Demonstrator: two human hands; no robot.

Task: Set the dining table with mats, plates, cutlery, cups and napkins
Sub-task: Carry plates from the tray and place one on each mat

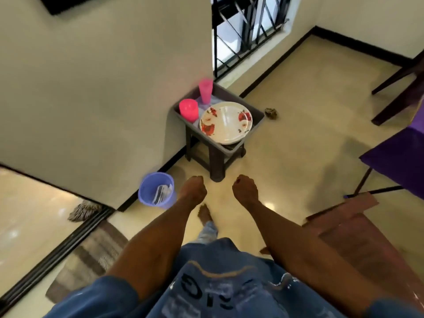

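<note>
Floor (286, 143): pale, glossy tile with a dark skirting line along the walls – runs under both hands and on ahead of them.
Wall (103, 88): cream, fills the space ahead and to the left of the left hand; its corner ends just behind the tray.
Window grille (243, 31): black bars, far ahead of the right hand, beyond the stool.
Purple chair (399, 166): well off to the right of the right hand, partly cut by the frame edge.
Wooden furniture (358, 237): brown, near and to the right of the right forearm; what it is, cannot tell.
Stool (215, 157): dark plastic, straight ahead of both hands, against the wall corner.
Tray (258, 111): grey, sits on the stool top and overhangs it.
Plate (226, 122): white with red flowers, tilted in the tray on the side nearer the hands – a second rim shows under it.
Bin (149, 191): lilac, on the floor just left of the left hand, striped cloth inside.
Left hand (193, 191): fingers curled into a fist, nothing held, in the air short of the stool.
Right hand (245, 190): likewise fisted and empty, beside the left with a gap between.
Tall pink cup (205, 91): upright at the tray's far end.
Short pink cup (188, 110): upright, left of the plate.
Dark scrap (271, 113): on the floor just right of the tray.
</note>
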